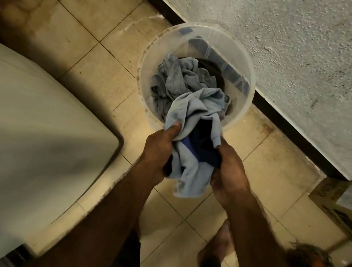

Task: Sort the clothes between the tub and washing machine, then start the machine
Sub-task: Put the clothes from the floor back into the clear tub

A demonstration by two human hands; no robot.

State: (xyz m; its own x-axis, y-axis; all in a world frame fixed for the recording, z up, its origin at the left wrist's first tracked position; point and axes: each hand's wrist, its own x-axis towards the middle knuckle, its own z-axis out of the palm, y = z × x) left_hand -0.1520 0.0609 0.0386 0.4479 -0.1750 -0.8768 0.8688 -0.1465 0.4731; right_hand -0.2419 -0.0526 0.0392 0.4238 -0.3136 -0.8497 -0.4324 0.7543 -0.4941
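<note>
Both hands hold one bundle of clothes. The left hand (158, 151) pinches a light blue garment (196, 113) with its thumb pressed on the cloth, and the right hand (229, 173) is curled around the other side of the same bundle. Between the two sets of fingers a dark blue cloth (200, 144) is folded inside the light one. The upper end of the garment hangs just beyond the fingertips, over the near rim of the tub (147, 65).

In my judgement the sorting is in the middle. Grey clothes (176, 77) lie in the tub, beyond the fingers, so there is more to sort. The washing machine (30, 129) stands to the left of the left hand, well apart from it, and it is probably not started.

The machine is blurred and cut by the picture edge. I cannot see its drum, its buttons, or whether its lid is open. The fingers under the bundle are hidden, and the bottom of the tub too.
</note>
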